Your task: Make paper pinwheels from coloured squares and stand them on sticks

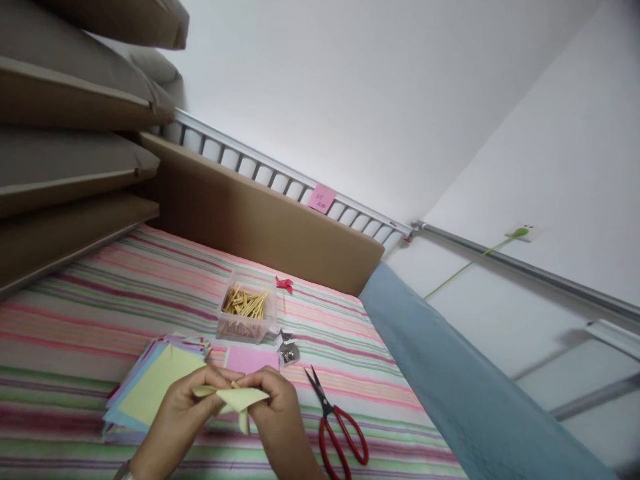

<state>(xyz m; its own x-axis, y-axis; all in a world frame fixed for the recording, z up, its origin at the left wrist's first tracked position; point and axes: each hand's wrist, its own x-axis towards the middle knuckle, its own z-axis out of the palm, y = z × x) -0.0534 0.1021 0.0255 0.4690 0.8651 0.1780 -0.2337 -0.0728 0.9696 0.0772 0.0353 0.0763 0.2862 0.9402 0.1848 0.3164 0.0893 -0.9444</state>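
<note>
Between both hands is a pale yellow paper pinwheel [241, 399], its folded blades sticking out. My left hand [193, 397] pinches it from the left, fingers closed near its middle. From the other side my right hand [274, 393] grips it with thumb and fingers. Some fingertips are hidden behind the paper. Left of the hands lies a stack of coloured paper sheets [160, 383], yellow on top. A pink paper sheet [251, 359] lies just beyond the fingers. Red-handled scissors [327, 413] rest slightly open to the right.
A clear plastic box [246, 331] holds many thin wooden sticks [245, 303]. Beside it are a red pinwheel [285, 285] on a stick and a small container of metal pieces [288, 353]. Striped cloth [65, 373] covers the surface; a brown board [260, 223] stands behind, stacked cushioned panels [70, 157] at left.
</note>
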